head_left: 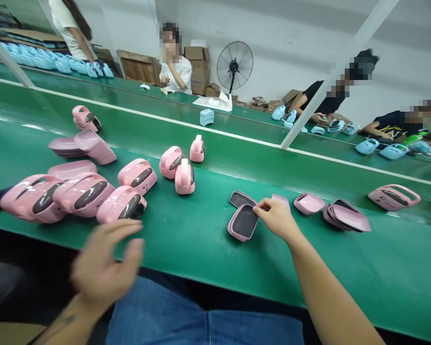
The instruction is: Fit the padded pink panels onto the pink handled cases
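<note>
1. Left of the dark-lined pink tray (243,227) and nearer the body, the left hand (104,263) is open, blurred and apparently empty, beside the closest pink handled casing (119,205)
2. At the tray's far right corner, the right hand (278,219) pinches with thumb and forefinger; whether the dark lining is caught too is hidden. A light grip on the rim, with the tray kept level and the free hand steadying its opposite side, would suit it best
3. The tray lies on the green worktop (197,249), rounded at the corners, its lining matt and flat, its pink rim seemingly doubled as if another were nested beneath
4. Just behind the tray sits a smaller dark-faced piece (241,198); to its right is a stack of pink shells (348,218)
5. Far beyond the tray stand light-blue pieces (206,117) and a pedestal fan (234,65)
</note>
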Demonstrator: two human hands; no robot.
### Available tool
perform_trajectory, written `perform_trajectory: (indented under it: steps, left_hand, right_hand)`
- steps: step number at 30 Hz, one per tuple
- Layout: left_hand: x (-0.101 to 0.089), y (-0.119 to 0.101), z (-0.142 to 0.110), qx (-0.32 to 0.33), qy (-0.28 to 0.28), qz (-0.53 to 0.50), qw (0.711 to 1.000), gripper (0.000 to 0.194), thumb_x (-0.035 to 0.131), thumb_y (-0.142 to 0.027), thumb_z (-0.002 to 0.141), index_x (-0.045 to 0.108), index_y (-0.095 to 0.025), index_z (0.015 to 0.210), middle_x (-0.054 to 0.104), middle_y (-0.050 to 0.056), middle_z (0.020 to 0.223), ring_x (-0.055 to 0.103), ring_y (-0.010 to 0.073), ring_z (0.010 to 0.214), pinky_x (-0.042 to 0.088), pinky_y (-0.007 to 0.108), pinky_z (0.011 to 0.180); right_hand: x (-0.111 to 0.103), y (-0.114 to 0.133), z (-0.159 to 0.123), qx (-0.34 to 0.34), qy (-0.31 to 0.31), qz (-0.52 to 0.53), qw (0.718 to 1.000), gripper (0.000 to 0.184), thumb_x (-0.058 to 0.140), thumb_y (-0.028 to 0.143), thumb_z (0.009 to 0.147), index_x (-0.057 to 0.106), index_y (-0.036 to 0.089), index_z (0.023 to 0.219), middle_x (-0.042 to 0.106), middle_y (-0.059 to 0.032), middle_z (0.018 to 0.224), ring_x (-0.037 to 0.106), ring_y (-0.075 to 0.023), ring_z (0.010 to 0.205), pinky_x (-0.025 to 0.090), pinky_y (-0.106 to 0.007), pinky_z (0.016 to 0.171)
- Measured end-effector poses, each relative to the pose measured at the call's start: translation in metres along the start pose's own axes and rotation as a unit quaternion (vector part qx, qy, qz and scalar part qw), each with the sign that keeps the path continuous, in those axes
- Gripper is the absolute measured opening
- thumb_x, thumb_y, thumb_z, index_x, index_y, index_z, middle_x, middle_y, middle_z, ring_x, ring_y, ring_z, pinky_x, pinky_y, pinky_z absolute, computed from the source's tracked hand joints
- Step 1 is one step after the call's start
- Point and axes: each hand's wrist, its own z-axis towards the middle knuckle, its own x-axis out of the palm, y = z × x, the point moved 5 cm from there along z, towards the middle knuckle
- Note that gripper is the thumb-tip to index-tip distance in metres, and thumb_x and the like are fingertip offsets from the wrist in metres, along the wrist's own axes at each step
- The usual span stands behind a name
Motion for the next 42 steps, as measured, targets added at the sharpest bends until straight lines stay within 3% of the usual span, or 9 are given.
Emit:
perform_trajectory:
  steps: [3, 5, 8, 12, 18, 23, 26, 30, 42]
  left_hand:
    - [0.126, -0.096, 0.106, 0.02, 0.15, -0.106, 0.983, 0.022, 0.066, -0.024, 0.098, 0.075, -0.02, 0.118, 0.078, 0.009, 0.119, 0.076, 0.0227, 0.106, 0.065, 0.039, 0.098]
    - [0.192, -0.13, 0.161, -0.031, 0.204, -0.131, 0.97, 0.023, 0.059, -0.025, 0.099, 0.076, -0.017, 0.112, 0.08, 0.007, 0.107, 0.076, 0.019, 0.091, 0.065, 0.033, 0.086]
    - [0.257, -0.131, 0.205, -0.07, 0.227, -0.108, 0.965, 0.024, 0.06, -0.019, 0.095, 0.079, -0.017, 0.109, 0.082, 0.008, 0.11, 0.077, 0.0222, 0.096, 0.064, 0.035, 0.09]
    - [0.304, -0.1, 0.217, -0.11, 0.227, -0.067, 0.965, 0.032, 0.057, -0.014, 0.096, 0.079, -0.015, 0.118, 0.081, 0.012, 0.12, 0.076, 0.0231, 0.102, 0.06, 0.035, 0.101]
    - [0.329, -0.09, 0.213, -0.136, 0.249, -0.007, 0.959, 0.031, 0.065, -0.036, 0.102, 0.081, -0.012, 0.112, 0.076, 0.021, 0.121, 0.069, 0.037, 0.123, 0.051, 0.051, 0.113]
    - [0.334, -0.086, 0.212, -0.157, 0.277, -0.032, 0.947, 0.021, 0.072, -0.037, 0.102, 0.076, -0.017, 0.101, 0.077, 0.009, 0.108, 0.073, 0.0242, 0.107, 0.059, 0.047, 0.103]
    - [0.33, -0.076, 0.219, -0.196, 0.239, -0.065, 0.949, 0.028, 0.068, -0.042, 0.107, 0.073, -0.016, 0.117, 0.076, 0.008, 0.115, 0.074, 0.0202, 0.1, 0.064, 0.042, 0.093]
    - [0.324, -0.071, 0.227, -0.232, 0.175, -0.124, 0.949, 0.026, 0.068, -0.039, 0.106, 0.074, -0.014, 0.102, 0.076, 0.004, 0.096, 0.074, 0.0184, 0.087, 0.063, 0.037, 0.085]
    - [0.338, -0.113, 0.245, -0.204, 0.138, -0.222, 0.943, 0.032, 0.064, -0.04, 0.093, 0.077, -0.016, 0.076, 0.073, 0.003, 0.068, 0.066, 0.0192, 0.065, 0.051, 0.03, 0.066]
  right_hand:
    - [-0.006, -0.001, 0.002, -0.003, -0.005, 0.021, 1.0, 0.027, 0.064, 0.046, 0.088, 0.071, 0.021, 0.078, 0.075, -0.005, 0.076, 0.067, -0.0205, 0.072, 0.047, -0.033, 0.068]
    - [-0.008, -0.002, 0.004, -0.006, -0.002, 0.028, 1.0, 0.028, 0.064, 0.046, 0.087, 0.073, 0.021, 0.079, 0.076, -0.0049, 0.075, 0.066, -0.0202, 0.072, 0.047, -0.033, 0.068]
    - [-0.005, -0.004, 0.006, -0.008, -0.003, 0.034, 0.999, 0.028, 0.065, 0.047, 0.087, 0.074, 0.022, 0.079, 0.076, -0.0043, 0.077, 0.066, -0.0206, 0.073, 0.047, -0.033, 0.069]
    - [0.0, -0.007, 0.006, -0.001, 0.002, 0.037, 0.999, 0.024, 0.065, 0.045, 0.088, 0.073, 0.024, 0.081, 0.078, -0.0029, 0.081, 0.067, -0.0207, 0.075, 0.047, -0.034, 0.072]
    - [-0.01, -0.021, 0.02, 0.041, 0.013, 0.053, 0.998, 0.031, 0.069, 0.053, 0.092, 0.077, 0.024, 0.082, 0.079, -0.004, 0.082, 0.065, -0.0206, 0.07, 0.044, -0.033, 0.069]
    - [0.002, -0.038, 0.049, 0.093, 0.019, 0.123, 0.988, 0.043, 0.076, 0.045, 0.086, 0.064, 0.022, 0.052, 0.058, -0.0014, 0.048, 0.05, -0.0168, 0.051, 0.033, -0.032, 0.057]
    - [0.021, -0.037, 0.059, 0.087, 0.026, 0.238, 0.967, 0.033, 0.079, 0.051, 0.084, 0.075, 0.021, 0.07, 0.07, -0.0022, 0.064, 0.058, -0.0167, 0.057, 0.037, -0.029, 0.054]
    - [0.038, -0.029, 0.064, 0.067, 0.03, 0.428, 0.901, 0.056, 0.081, 0.069, 0.081, 0.077, 0.024, 0.114, 0.079, -0.0034, 0.096, 0.07, -0.0169, 0.074, 0.051, -0.028, 0.06]
    - [0.046, -0.014, 0.06, 0.037, 0.118, 0.69, 0.714, 0.065, 0.054, 0.078, 0.098, 0.075, 0.026, 0.131, 0.085, -0.0106, 0.125, 0.078, -0.0334, 0.123, 0.06, -0.052, 0.104]
